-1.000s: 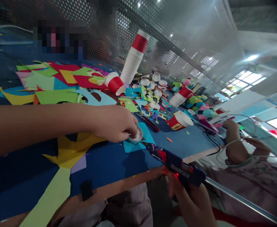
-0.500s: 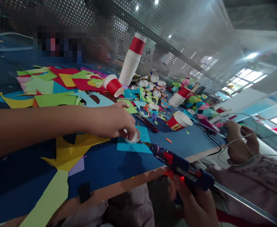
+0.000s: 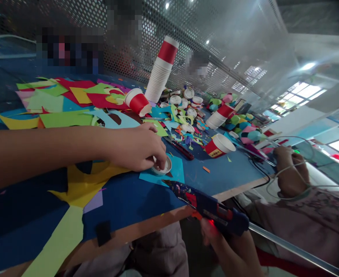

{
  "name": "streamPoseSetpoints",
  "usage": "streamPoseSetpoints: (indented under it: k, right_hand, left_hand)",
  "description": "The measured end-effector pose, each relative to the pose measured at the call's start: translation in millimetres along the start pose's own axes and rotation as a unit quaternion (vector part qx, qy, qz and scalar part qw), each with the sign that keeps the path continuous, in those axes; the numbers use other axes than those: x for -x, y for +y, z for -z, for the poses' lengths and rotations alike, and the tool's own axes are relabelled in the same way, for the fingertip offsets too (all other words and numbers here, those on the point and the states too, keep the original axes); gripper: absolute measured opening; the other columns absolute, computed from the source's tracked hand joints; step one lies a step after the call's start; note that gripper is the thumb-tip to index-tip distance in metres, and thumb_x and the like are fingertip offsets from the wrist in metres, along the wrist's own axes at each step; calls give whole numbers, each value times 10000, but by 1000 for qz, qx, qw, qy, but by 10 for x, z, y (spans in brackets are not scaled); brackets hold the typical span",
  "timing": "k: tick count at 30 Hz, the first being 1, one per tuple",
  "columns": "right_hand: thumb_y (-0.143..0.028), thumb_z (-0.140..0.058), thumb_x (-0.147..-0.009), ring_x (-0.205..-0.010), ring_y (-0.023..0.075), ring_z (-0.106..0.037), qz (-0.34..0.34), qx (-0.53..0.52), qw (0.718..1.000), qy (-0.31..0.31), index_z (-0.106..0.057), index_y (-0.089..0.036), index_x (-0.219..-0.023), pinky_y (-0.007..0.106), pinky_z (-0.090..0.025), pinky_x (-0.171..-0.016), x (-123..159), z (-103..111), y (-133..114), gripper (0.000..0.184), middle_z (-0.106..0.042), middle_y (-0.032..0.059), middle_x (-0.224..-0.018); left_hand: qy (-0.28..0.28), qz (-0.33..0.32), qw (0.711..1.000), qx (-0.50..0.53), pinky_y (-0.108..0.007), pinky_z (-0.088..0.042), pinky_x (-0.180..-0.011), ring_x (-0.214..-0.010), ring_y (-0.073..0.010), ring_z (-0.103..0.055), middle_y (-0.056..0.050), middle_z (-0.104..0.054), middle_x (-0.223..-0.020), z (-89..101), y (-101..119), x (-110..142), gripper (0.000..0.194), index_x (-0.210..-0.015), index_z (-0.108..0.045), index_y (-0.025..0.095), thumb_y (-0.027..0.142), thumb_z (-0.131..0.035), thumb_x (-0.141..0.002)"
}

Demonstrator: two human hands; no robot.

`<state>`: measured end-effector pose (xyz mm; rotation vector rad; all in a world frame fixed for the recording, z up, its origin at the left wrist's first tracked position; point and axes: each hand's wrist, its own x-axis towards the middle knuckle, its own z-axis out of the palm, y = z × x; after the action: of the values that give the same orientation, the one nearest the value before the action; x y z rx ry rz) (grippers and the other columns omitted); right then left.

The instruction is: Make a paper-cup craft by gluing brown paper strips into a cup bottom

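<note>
My left hand reaches in from the left, its fingers bent down onto a cut-off white paper cup bottom. That round piece lies on a square of bright blue paper on the table. In my right hand is a dark blue hot glue gun, with a red light glowing by the trigger and a long clear glue stick out of its back. The gun's nozzle is just in front of the cup bottom, over the blue paper's near edge; whether it touches cannot be made out.
A utility knife and a red-and-white paper cup lie beyond my left hand. Behind are a tall cup stack, coloured paper scraps and several cut cup bottoms. At right, another person's hand is near a cable.
The glue gun has moved left and slightly down, its nozzle passing from the right of the cup bottom to its near side. My left hand stays on the cup bottom.
</note>
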<state>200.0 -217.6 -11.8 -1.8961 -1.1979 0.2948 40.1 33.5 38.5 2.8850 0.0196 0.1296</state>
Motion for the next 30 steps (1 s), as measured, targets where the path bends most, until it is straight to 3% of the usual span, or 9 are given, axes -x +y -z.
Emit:
streamPoseSetpoints:
  k: [6, 9, 14, 21, 30]
  right_hand:
    - [-514, -633, -851, -428, 122, -444, 8, 1, 1000, -9, -566, -213, -577, 230, -372, -394, -35, -33, -51, 413, -510, -4, -481]
    - [-495, -628, -860, -423, 123, -428, 28, 16, 999, -16, -565, -218, -592, 239, -383, -411, -49, -28, -62, 390, -499, -9, -469]
    - [-504, -598, -881, -430, 128, -424, 41, 30, 999, -10, -540, -226, -571, 254, -421, -456, -43, -42, -67, 419, -473, -16, -462]
    - [-501, -588, -899, -435, 131, -452, 37, 53, 998, 3, -608, -204, -655, 234, -323, -385, 7, -35, 18, 384, -524, 0, -479]
    - [-528, -580, -892, -430, 128, -444, 34, 67, 997, 14, -595, -210, -667, 242, -328, -392, 15, -63, 10, 390, -514, -10, -474]
  left_hand:
    - [-16, -13, 999, -33, -473, -197, -1070, -953, -211, -650, 23, -756, -1002, -2, 25, -7, 434, -914, -767, 314, -7, -532, -739]
    - [-16, -15, 998, -50, -486, -180, -1085, -960, -222, -641, 14, -753, -981, -3, 40, -10, 456, -936, -764, 316, -14, -534, -721]
    - [-7, -21, 999, -43, -484, -194, -1083, -962, -235, -656, 12, -755, -963, -24, 31, -8, 455, -914, -771, 295, -23, -532, -693]
    - [7, -31, 998, -57, -453, -230, -1051, -944, -225, -657, 25, -765, -948, -44, 10, -12, 450, -882, -766, 312, -12, -530, -678]
    - [-9, -19, 998, -67, -493, -186, -1063, -954, -228, -655, 25, -761, -983, -45, 17, -19, 439, -902, -762, 320, 7, -530, -698]
